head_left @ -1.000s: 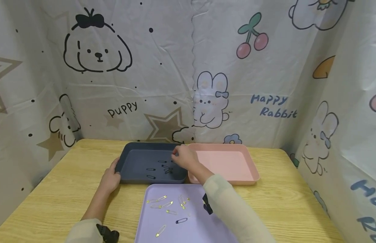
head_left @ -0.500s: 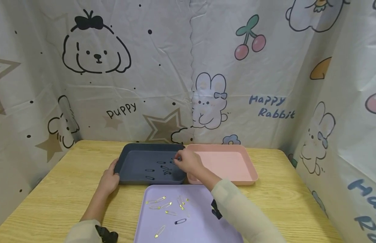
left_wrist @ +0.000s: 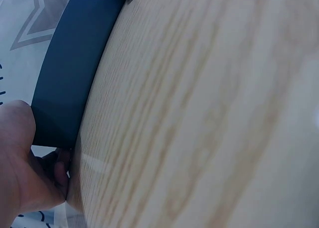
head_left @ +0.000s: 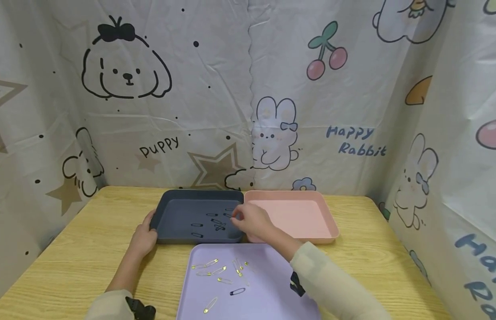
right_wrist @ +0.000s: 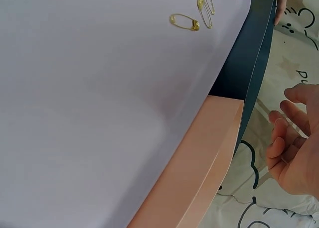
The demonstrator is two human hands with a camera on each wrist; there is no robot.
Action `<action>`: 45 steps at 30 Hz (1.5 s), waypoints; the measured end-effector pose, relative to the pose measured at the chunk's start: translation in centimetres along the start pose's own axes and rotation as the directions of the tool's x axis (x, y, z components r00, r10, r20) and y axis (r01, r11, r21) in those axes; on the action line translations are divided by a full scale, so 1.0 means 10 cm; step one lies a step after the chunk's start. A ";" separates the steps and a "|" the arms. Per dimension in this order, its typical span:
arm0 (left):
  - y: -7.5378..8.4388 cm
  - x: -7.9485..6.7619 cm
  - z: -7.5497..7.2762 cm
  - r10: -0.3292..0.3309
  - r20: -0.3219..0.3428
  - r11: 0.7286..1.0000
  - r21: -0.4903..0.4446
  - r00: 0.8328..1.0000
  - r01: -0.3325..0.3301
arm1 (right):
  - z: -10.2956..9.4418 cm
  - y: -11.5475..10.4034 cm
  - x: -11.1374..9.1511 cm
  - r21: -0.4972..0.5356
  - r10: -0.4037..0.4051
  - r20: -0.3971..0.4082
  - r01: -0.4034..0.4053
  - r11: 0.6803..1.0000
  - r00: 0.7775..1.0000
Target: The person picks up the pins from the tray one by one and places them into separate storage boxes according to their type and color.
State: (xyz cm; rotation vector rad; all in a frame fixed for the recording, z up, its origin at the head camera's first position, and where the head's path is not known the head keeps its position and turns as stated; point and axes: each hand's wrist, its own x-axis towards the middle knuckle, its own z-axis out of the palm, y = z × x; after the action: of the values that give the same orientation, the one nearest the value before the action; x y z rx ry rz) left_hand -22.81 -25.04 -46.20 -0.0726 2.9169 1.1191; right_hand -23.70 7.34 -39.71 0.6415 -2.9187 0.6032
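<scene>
My left hand (head_left: 143,238) grips the left side of the dark blue-grey tray (head_left: 179,194) near its front corner. In the left wrist view, the thumb lies on the tray wall (left_wrist: 70,83) and the fingers are curled below the corner. Several black safety pins (head_left: 216,221) lie scattered in that tray. Over its right side hovers my right hand (head_left: 253,221), thumb and fingers parted with nothing visible between them. The lilac tray (head_left: 280,271) in front bears several gold safety pins (head_left: 225,281) and one black safety pin (head_left: 237,291).
A pink tray (head_left: 293,218) stands right of the dark tray, their sides close together. All three trays sit on a wood-grain table (head_left: 376,258). A patterned curtain (head_left: 215,102) hangs behind and at both sides.
My right hand has let go of a black safety pin, which now lies at the right of the dark tray. That hand has drawn slightly towards me and right. The left hand keeps its hold.
</scene>
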 end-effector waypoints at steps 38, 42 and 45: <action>-0.02 0.00 0.01 -0.010 0.009 1.000 -0.018 1.000 0.010 | 0.20 0.14 -0.80 0.181 -0.177 0.215 0.139 0.974 0.960; -0.03 0.00 0.01 -0.015 0.012 1.000 -0.019 1.000 0.015 | 0.24 0.15 -0.86 0.176 -0.203 0.264 0.160 0.971 0.943; -0.02 0.01 0.01 -0.009 0.011 1.000 -0.012 1.000 0.010 | 0.25 0.15 -0.89 0.158 -0.213 0.289 0.173 0.972 0.933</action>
State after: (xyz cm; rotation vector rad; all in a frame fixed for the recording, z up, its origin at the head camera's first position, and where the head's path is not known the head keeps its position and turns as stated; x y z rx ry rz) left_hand -22.88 -25.13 -46.46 -0.0801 2.8975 1.1316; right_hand -16.27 10.99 -44.03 1.1175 -3.0538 0.7340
